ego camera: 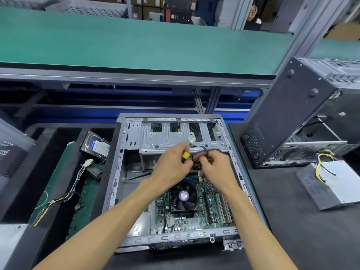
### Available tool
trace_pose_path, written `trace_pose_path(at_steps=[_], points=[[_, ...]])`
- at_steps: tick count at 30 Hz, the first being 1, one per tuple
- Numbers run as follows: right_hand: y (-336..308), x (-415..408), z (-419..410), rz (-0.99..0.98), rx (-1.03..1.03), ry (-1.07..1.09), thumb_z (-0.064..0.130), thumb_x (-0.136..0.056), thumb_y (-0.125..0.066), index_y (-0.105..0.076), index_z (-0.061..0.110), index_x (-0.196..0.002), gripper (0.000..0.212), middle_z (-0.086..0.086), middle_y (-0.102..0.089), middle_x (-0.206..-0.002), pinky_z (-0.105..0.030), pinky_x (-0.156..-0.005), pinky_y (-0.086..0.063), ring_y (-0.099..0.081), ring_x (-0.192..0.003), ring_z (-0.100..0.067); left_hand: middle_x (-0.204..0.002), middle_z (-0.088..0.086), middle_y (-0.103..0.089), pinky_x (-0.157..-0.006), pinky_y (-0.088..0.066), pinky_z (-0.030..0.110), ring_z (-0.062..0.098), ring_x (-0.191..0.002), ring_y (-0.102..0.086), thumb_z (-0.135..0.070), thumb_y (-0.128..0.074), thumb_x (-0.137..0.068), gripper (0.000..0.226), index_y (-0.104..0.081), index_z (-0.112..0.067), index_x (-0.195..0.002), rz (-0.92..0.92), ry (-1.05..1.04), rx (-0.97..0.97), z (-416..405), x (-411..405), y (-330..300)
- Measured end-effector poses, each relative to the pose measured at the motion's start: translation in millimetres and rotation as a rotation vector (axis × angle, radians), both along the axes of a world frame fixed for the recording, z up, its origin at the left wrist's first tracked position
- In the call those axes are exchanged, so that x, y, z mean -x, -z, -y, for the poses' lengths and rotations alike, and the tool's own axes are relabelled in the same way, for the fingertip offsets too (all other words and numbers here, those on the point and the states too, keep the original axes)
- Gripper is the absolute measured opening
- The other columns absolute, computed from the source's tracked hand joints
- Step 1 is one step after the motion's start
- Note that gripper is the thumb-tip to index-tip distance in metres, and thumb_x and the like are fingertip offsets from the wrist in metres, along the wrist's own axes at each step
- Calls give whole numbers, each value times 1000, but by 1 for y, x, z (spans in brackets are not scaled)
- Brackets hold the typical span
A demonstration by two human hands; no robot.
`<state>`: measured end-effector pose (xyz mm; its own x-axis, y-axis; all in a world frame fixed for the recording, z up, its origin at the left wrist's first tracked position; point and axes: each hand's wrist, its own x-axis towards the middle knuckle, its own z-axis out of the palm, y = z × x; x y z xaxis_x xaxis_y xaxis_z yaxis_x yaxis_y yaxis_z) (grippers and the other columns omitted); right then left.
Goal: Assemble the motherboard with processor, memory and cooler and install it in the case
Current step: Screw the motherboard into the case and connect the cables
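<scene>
An open grey computer case (116, 172) lies flat in front of me. Inside it sits the green motherboard (196, 219), with a black cooler fan (183, 196) on top and memory sticks (191, 177) just beyond the fan. Above the board, my left hand (172, 168) pinches a yellow connector (186, 155) on a black cable (202, 152). My right hand (216, 171) grips the same bundle of black cable close beside it. A white plug (191, 140) hangs near the drive bays.
A hard drive (95, 146) leans at the case's left, with a loose wire harness (64, 193) on the green mat. A second black case (298, 114) stands at the right above a power supply (329, 184). A green conveyor (136, 41) runs behind.
</scene>
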<state>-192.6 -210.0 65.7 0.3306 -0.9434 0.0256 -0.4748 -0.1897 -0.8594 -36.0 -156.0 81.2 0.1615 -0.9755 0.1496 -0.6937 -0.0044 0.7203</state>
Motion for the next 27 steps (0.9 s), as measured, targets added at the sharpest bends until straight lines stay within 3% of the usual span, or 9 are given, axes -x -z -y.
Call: trace_pose_path(at_steps=[3, 6, 10, 13, 17, 19, 22, 24, 27], points=[[-4, 1, -3, 98, 105, 95, 28, -88, -53, -66, 24, -74, 19, 5, -63, -58, -29, -46, -45, -55, -49, -12, -69, -1, -65, -53, -45, 29, 11, -61, -59, -2, -53, -87, 24, -52, -26, -83, -312, -132, -18, 1, -21, -10], [-11, 5, -2, 361, -8, 253, 13, -92, -54, -69, 25, -65, 33, 12, -62, -57, -25, -49, -38, -48, -49, -6, -73, 0, -71, -59, -50, 18, 11, -70, -68, 14, -41, -81, 44, -64, -22, -85, -540, -180, -28, -2, -48, -22], [-30, 16, 7, 765, -189, 232, 11, -83, -47, -65, 20, -72, 22, 1, -61, -67, -36, -79, -50, -60, -74, -18, -77, 1, -74, -69, -51, 13, 11, -84, -72, 18, -38, -78, 53, -69, -24, -67, -369, 114, -156, -18, -69, -28], [-36, 20, 7, 960, -256, 117, 18, -90, -45, -61, 12, -88, 17, -1, -49, -61, -35, -70, -53, -56, -63, -22, -85, -12, -72, -76, -51, 14, 0, -88, -67, 6, -52, -87, 37, -69, -27, -83, 11, 347, -385, -29, -78, -24], [-40, 18, 3, 965, -313, 141, 35, -105, -39, -59, 16, -98, 29, 1, -37, -57, -33, -60, -46, -40, -52, -18, -98, -6, -70, -89, -52, 33, 14, -93, -64, -15, -66, -89, 14, -67, -27, -95, 100, 422, -504, -34, -76, -23], [-45, 21, 4, 904, -275, 141, 28, -104, -38, -58, 17, -97, 24, 3, -33, -56, -29, -52, -38, -31, -49, -16, -123, -7, -64, -100, -46, 27, 12, -112, -59, -6, -61, -88, 34, -64, -30, -111, 196, 490, -654, -35, -79, -27], [-49, 20, -1, 622, -132, -23, 25, -98, -37, -58, 14, -88, 26, 8, -35, -54, -24, -45, -28, -25, -46, -12, -153, -16, -38, -117, -28, 31, 7, -142, -33, 10, -41, -78, 80, -50, -44, -137, 291, 586, -814, -38, -83, -40], [-46, 13, -12, 412, -63, -186, 26, -97, -36, -58, 12, -90, 27, 11, -36, -53, -19, -44, -26, -26, -45, -8, -150, -21, -39, -116, -32, 32, 4, -141, -35, 15, -36, -77, 88, -50, -52, -132, 215, 539, -693, -36, -78, -55], [-34, -1, -30, 165, -3, -383, 36, -103, -31, -61, 26, -97, 32, 12, -39, -55, -19, -51, -30, -33, -51, -7, -131, -16, -56, -94, -47, 22, 6, -114, -59, 6, -39, -94, 64, -57, -48, -124, 66, 284, -332, -26, -58, -76]])
